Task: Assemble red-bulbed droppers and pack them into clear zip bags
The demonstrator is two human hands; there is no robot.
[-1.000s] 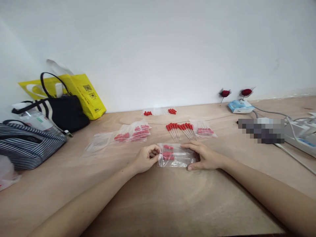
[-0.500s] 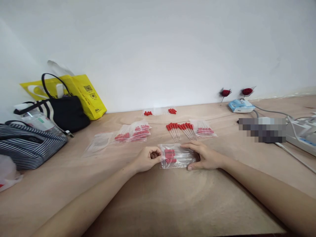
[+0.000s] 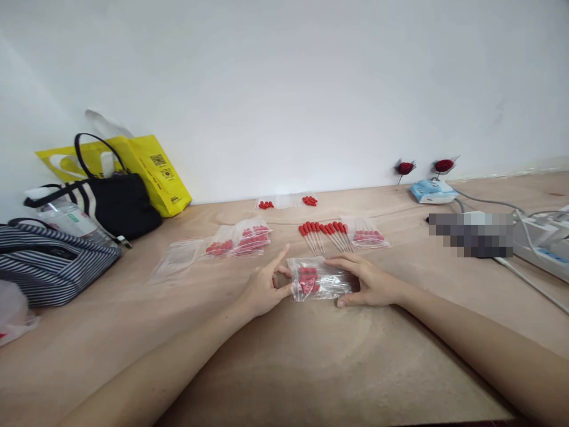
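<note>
A clear zip bag (image 3: 326, 284) lies flat on the table in front of me, with several glass droppers with red rubber bulbs (image 3: 307, 279) inside. My left hand (image 3: 265, 287) is at the bag's left edge, its index finger stretched out and its thumb and curled fingers at the plastic. My right hand (image 3: 371, 281) grips the other end between thumb and fingers. Just beyond the bag, loose red-bulbed droppers (image 3: 323, 236) lie in two fanned groups. Beside them is another filled zip bag (image 3: 368, 234).
Filled zip bags (image 3: 249, 237) overlap at the left, near flat plastic bags (image 3: 175, 258). Red bulbs (image 3: 310, 201) lie on plastic by the wall. A striped bag (image 3: 53, 261), black handbag (image 3: 120, 204) and yellow bag (image 3: 164, 178) stand left. Tissues (image 3: 433, 191) and a power strip (image 3: 544, 252) are right.
My left index finger has straightened and lifted away from the bag's edge. The bag's left end has shifted slightly. My right hand has stayed nearly in place.
</note>
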